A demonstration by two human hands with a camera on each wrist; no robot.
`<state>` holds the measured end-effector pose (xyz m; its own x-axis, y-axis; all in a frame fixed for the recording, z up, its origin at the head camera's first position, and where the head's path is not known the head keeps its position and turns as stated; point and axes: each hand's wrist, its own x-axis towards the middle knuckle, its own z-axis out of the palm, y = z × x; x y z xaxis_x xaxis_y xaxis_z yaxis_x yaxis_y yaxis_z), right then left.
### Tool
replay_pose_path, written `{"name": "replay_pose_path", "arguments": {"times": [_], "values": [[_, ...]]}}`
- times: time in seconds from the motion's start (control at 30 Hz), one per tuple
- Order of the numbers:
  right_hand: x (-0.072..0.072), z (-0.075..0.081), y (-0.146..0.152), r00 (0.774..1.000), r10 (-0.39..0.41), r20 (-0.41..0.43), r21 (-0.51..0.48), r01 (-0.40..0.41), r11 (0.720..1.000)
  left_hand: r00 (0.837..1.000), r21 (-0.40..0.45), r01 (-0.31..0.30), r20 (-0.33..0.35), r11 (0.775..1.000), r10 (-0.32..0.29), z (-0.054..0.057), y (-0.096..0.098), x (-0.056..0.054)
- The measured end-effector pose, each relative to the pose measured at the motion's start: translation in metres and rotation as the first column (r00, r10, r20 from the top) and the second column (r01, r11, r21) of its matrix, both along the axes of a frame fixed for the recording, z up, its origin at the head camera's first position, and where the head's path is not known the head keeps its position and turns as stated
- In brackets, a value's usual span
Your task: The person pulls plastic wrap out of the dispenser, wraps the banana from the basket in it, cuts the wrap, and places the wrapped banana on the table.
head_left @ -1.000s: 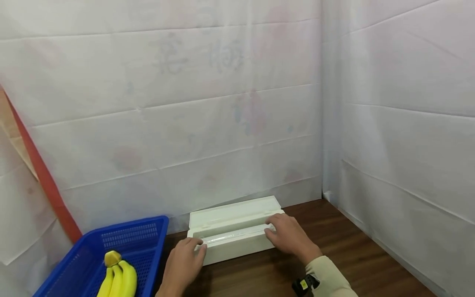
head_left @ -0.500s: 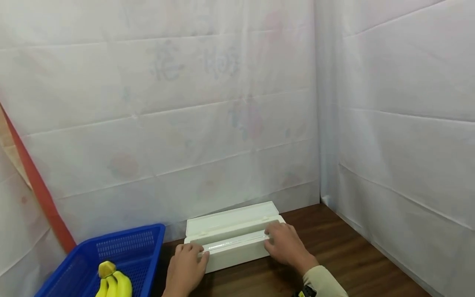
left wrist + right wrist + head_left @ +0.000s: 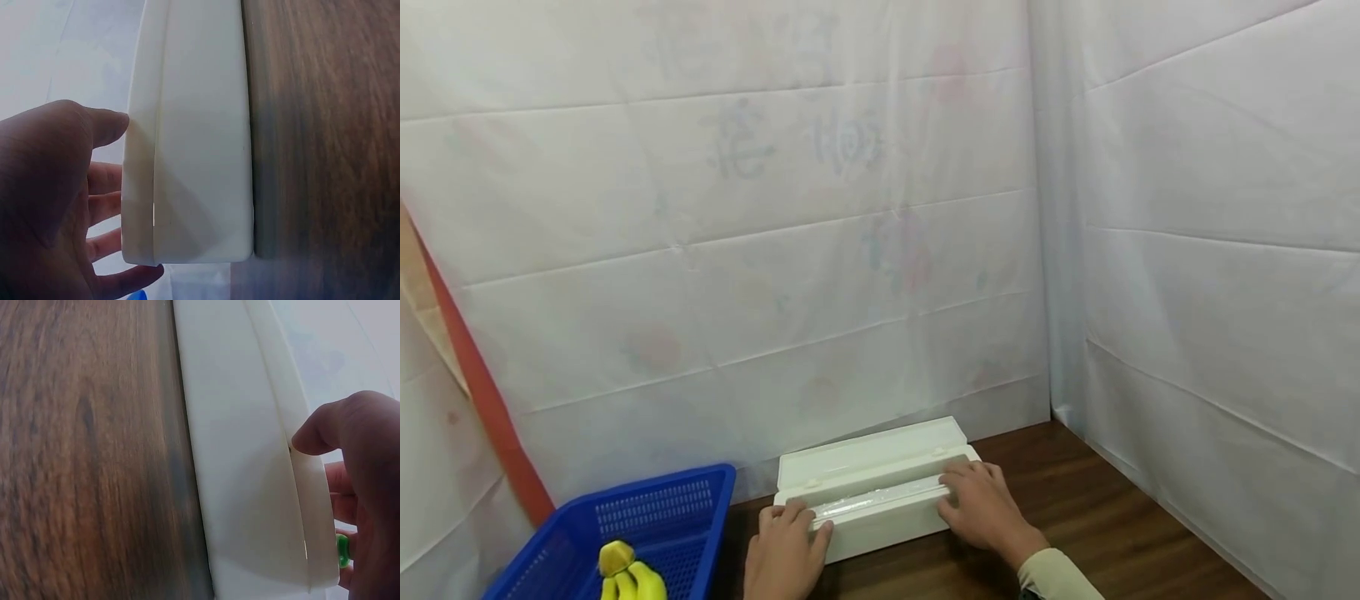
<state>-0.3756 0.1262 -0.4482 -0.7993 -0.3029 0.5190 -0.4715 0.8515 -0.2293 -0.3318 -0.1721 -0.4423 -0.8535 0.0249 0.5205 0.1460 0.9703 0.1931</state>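
A long white cling film dispenser lies on the table, its lid tilted back. Inside runs a roll of clear cling film. At the left end my left hand grips the dispenser's front rim, fingers over the top and thumb in front. My right hand grips the right end likewise. In the left wrist view the thumb meets the rim; the fingertips are partly hidden behind it. A small green piece shows beside the right fingers in the right wrist view.
A blue plastic basket stands at the left with a bunch of yellow bananas in it. The dark wood table meets white cloth walls behind and at the right.
The head view has tilted up, so the basket, dispenser and hands sit lower in it. Both hands stay at the dispenser's ends, with small shifts of the fingers.
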Motion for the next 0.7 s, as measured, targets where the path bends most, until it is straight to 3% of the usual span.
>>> {"name": "replay_pose_path", "arguments": {"times": [0.13,0.4,0.7], "values": [[-0.0027,0.0003,-0.0003,1.0,-0.003,-0.002,-0.019,0.003,1.0,1.0,-0.008,-0.001,-0.006,1.0,0.001,0.0001,0.0,-0.0033],[-0.0013,-0.0002,0.0015,0.999,0.025,0.023,-0.048,-0.024,0.999,0.998,-0.025,-0.017,0.055,1.0,0.018,0.0,0.0,-0.0063],[-0.0063,0.0029,0.0069,1.0,0.014,0.015,-0.005,-0.014,1.0,0.999,-0.026,-0.014,0.031,1.0,0.015,-0.0011,-0.0009,-0.007]]}}
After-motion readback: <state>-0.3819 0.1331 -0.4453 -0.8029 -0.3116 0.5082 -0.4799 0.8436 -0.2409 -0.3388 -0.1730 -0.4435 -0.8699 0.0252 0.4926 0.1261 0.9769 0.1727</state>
